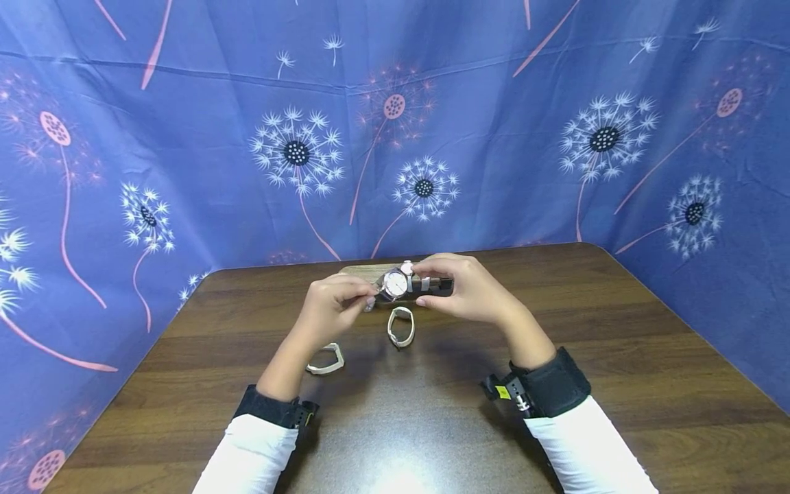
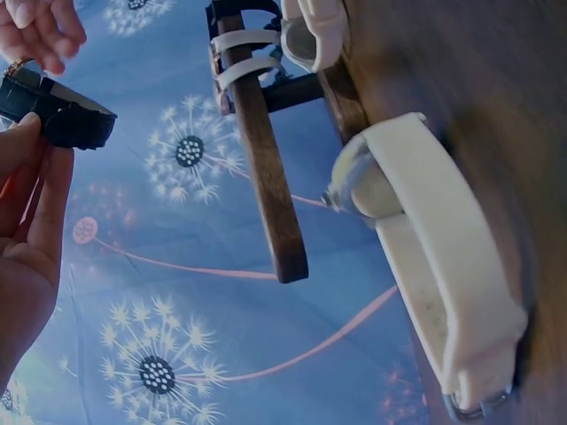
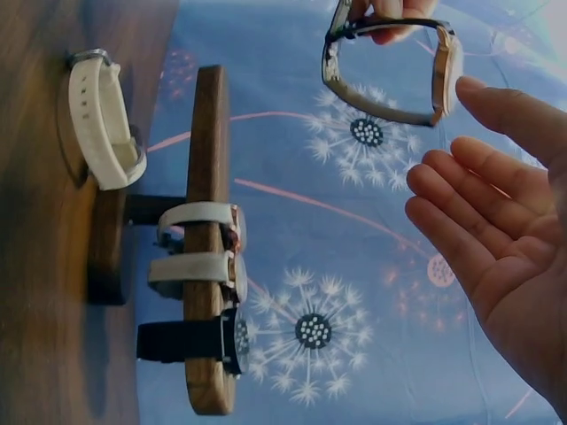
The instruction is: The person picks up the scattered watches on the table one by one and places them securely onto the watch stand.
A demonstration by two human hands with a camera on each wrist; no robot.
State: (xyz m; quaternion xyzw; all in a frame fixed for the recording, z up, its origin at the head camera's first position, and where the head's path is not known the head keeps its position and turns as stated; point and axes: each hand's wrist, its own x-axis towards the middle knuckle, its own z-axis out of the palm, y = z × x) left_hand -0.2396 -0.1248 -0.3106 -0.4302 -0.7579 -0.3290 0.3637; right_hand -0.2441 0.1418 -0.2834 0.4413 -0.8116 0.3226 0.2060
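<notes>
My left hand (image 1: 333, 305) pinches a wristwatch (image 1: 396, 283) by its dark strap between thumb and fingers. The watch has a round white dial and is held up in front of a wooden stand. In the right wrist view its strap (image 3: 381, 111) forms a closed loop with a gold-toned case. Beside the dial, my right hand (image 1: 465, 285) has its fingers extended and the thumb tip close to the case, as the right wrist view shows. Its palm (image 3: 523, 266) holds nothing.
The wooden watch stand (image 3: 208, 133) carries two pale-strapped watches (image 3: 199, 266) and a black-strapped one (image 3: 177, 341) on its bar. Two white-strapped watches (image 1: 401, 329) lie on the brown table (image 1: 617, 329) nearer me. A blue dandelion-print cloth (image 1: 494, 137) hangs behind.
</notes>
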